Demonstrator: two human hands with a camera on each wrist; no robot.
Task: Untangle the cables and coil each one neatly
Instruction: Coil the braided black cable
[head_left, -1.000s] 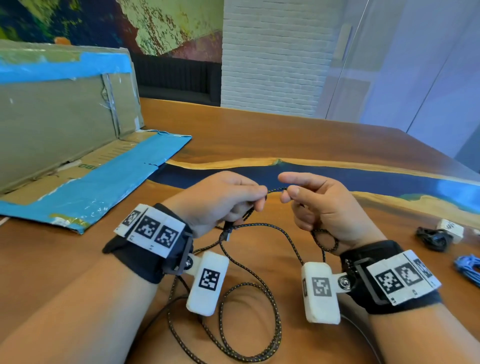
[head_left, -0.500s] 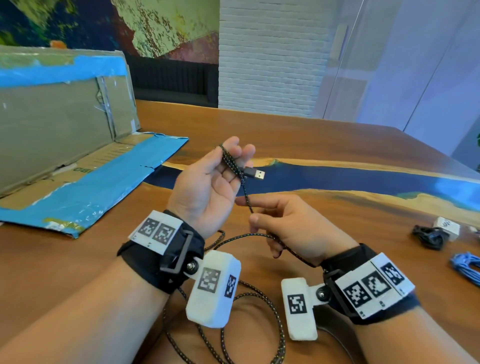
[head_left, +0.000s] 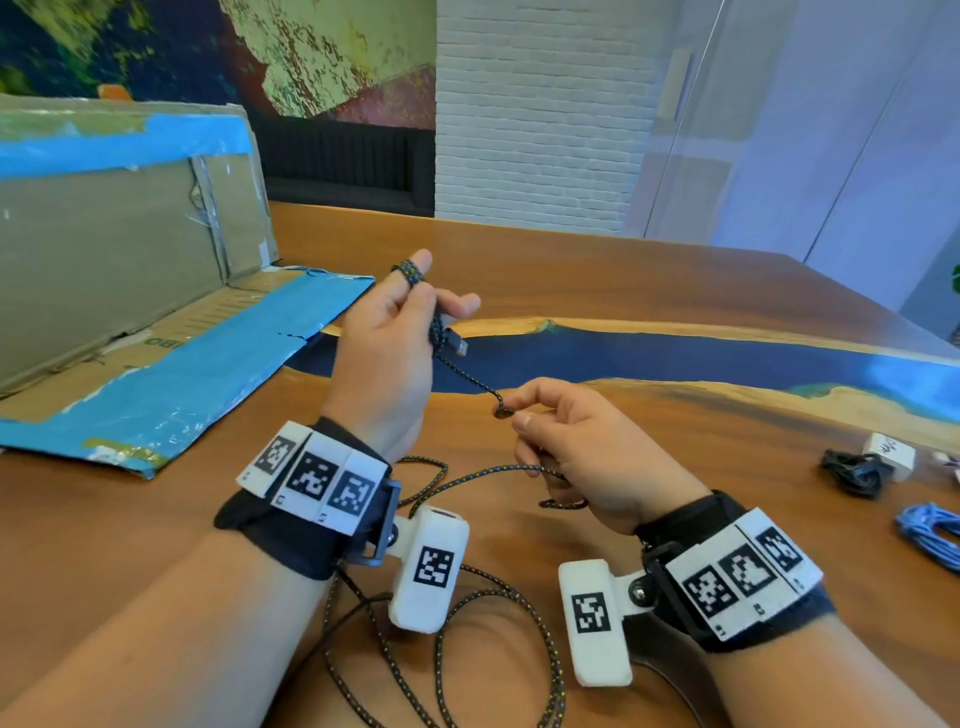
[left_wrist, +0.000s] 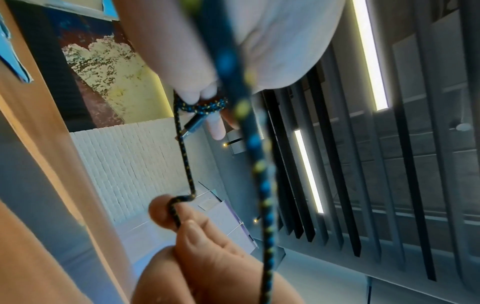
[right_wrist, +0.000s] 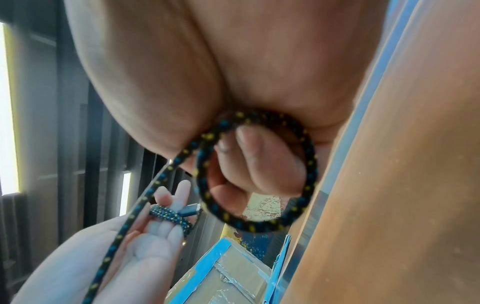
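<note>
A black braided cable (head_left: 467, 376) with blue and yellow flecks runs between my hands. My left hand (head_left: 400, 332) is raised with the cable wound round its fingers (right_wrist: 168, 215), and the USB plug (head_left: 457, 347) sticks out beside the thumb. Lower and to the right, my right hand (head_left: 561, 441) pinches the cable (left_wrist: 179, 203) between thumb and forefinger, with a small loop (right_wrist: 257, 170) hanging under its palm. The rest of the cable (head_left: 498, 639) lies in loose loops on the wooden table (head_left: 623, 291) under my wrists.
An opened cardboard box with blue tape (head_left: 130, 291) lies at the left. At the right edge sit a coiled black cable (head_left: 857, 473) beside a white charger (head_left: 889, 452) and a coiled blue cable (head_left: 930, 535).
My left hand has lifted and the cable now wraps round its fingers. My right hand has slid down the cable, to the right and toward me.
</note>
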